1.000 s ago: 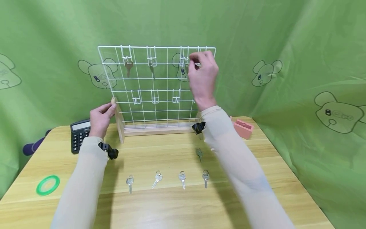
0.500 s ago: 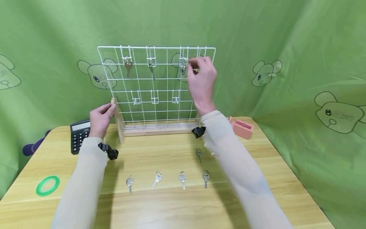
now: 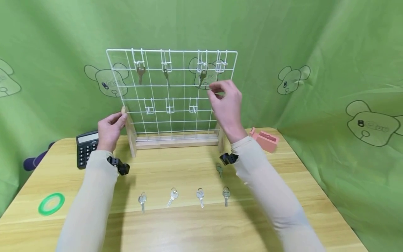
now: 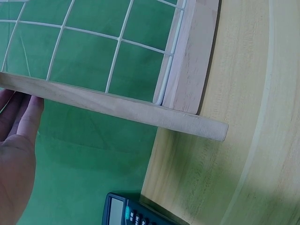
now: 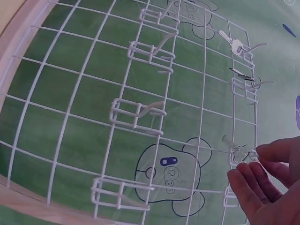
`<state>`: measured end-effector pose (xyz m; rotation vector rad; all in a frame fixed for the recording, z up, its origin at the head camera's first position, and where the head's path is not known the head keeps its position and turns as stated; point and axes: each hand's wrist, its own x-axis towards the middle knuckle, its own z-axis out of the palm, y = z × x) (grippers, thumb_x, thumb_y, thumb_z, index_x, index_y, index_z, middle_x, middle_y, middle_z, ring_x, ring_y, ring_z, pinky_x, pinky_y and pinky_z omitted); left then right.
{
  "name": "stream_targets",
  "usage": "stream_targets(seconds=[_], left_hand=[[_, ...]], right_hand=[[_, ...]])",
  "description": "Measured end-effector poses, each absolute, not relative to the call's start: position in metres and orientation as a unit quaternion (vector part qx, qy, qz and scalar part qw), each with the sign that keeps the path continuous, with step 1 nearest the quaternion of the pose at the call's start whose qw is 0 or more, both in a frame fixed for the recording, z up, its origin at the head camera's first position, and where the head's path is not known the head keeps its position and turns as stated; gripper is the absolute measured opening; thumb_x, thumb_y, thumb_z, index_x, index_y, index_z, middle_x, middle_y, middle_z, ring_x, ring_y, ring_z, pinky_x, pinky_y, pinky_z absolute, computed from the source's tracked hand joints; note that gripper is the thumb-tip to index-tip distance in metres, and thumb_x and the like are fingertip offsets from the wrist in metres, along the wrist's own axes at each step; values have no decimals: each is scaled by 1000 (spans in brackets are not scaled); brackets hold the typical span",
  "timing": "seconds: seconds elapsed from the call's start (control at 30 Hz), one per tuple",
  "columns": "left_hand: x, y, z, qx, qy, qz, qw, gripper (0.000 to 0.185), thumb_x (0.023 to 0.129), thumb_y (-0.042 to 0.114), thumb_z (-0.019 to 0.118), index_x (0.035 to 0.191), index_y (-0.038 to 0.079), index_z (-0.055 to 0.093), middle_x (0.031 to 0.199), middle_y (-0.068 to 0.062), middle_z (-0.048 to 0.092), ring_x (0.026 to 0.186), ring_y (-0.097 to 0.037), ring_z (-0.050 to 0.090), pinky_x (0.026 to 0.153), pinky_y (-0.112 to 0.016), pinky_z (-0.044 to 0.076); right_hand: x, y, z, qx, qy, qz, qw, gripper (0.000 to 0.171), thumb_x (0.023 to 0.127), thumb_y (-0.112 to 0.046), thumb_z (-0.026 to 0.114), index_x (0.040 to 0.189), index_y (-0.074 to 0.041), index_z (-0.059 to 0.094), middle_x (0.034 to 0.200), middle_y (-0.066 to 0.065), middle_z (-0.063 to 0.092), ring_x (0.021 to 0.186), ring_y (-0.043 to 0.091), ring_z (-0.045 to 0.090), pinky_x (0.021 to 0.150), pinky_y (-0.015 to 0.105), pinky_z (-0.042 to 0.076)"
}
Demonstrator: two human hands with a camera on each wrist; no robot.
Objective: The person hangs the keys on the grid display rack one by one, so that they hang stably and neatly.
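A white wire rack (image 3: 176, 105) stands upright on a wooden base at the back of the table. Three keys hang from its top hooks: the left key (image 3: 140, 72), the middle key (image 3: 166, 74) and the third key (image 3: 202, 76) (image 5: 236, 152). The fourth top hook (image 3: 221, 65) is bare, as are the lower hooks (image 5: 138, 112). My right hand (image 3: 224, 101) hovers just right of and below the third key, with its fingertips (image 5: 262, 151) close beside the key ring and nothing between them. My left hand (image 3: 110, 127) grips the rack's left wooden post (image 3: 129, 129) (image 4: 117, 108).
Several loose keys lie on the wooden table (image 3: 189, 227), in a row near the row's end key (image 3: 226, 195), with one more key (image 3: 219, 169) behind. A calculator (image 3: 84, 148), a green tape ring (image 3: 51, 203) and a purple object (image 3: 34, 162) lie left. A pink block (image 3: 267, 139) sits right of the rack.
My right hand has let go of the third key, which now hangs from its hook, and has drawn back down and to the right. The left hand has stayed on the post.
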<state>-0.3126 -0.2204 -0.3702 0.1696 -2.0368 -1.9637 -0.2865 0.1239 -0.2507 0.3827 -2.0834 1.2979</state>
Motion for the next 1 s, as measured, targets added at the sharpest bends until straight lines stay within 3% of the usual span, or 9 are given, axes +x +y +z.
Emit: stream_targets(seconds=[0.73, 1.0], left_hand=[[-314, -222, -372, 58, -709, -685, 156, 53, 91, 29, 71, 133, 0, 57, 131, -21, 57, 113, -24, 60, 94, -23, 53], [-316, -223, -373, 51, -693, -702, 158, 50, 92, 24, 71, 132, -2, 57, 130, -22, 58, 111, -23, 61, 95, -24, 53]], right_hand=[[-260, 167, -302, 196, -864, 439, 148, 22, 90, -2, 69, 111, -2, 67, 107, 7, 65, 98, 23, 63, 90, 31, 56], [-257, 182, -316, 202, -890, 402, 79, 31, 91, -9, 70, 122, -6, 66, 120, 8, 65, 109, 31, 61, 97, 43, 52]])
